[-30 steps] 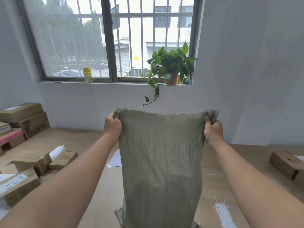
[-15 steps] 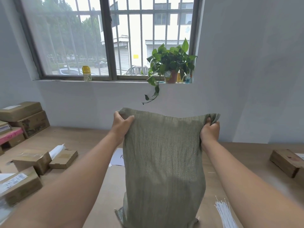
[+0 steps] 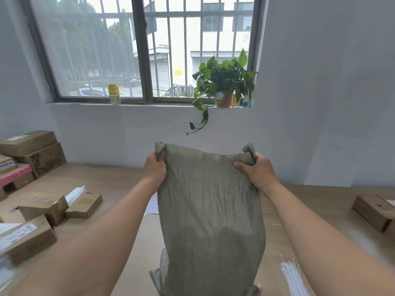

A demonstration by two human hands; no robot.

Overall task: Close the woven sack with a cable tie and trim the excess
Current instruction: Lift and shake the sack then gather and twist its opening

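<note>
I see the woven sack standing upright on the table. My left hand and right hand each grasp a top corner; white cable ties, I think, lie beside it.

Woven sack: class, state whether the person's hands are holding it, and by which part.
Both hands hold the woven sack upright by its top edge: the left hand grips the top left corner, the right hand the top right corner.
</note>
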